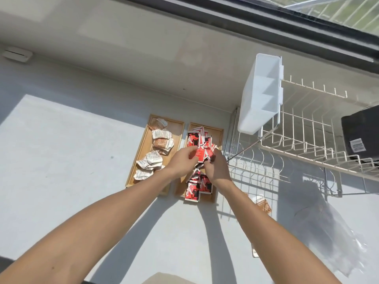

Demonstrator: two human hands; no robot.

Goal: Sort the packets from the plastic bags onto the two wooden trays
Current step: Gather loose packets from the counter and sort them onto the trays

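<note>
left hand (182, 160): over the right tray, fingers pinched on a red packet (199, 155) at the middle of the pile
right hand (216, 168): just beside the left one, fingers curled onto the same bunch of red packets from the right; can't tell which packet it grips
right tray (218, 133): wooden, long side running away from the camera; holds the red packets (193, 190) only, loose overlapping heap from far end to near end, one near-end packet hanging past the tray edge
left tray (141, 152): wooden, just beside the right tray, narrow gap between them; holds the tan packets (162, 140), crumpled, white and brown print, in two loose clumps, far and near
stray packets: one tan packet (263, 204) on the counter right of the right tray, partly behind the right forearm; another (255, 252) nearer the camera, mostly hidden by the arm
bag (336, 240): clear plastic, flat and crumpled on the counter at right, near the rack; contents not readable
counter (71, 150): white, strong sun, arm shadows falling toward the camera
rack (307, 140): white wire dish rack right of the trays, white plastic caddy (259, 95) clipped on its left end, black box (362, 134) sitting in it at far right
window (307, 15): dark frame along the top
</note>
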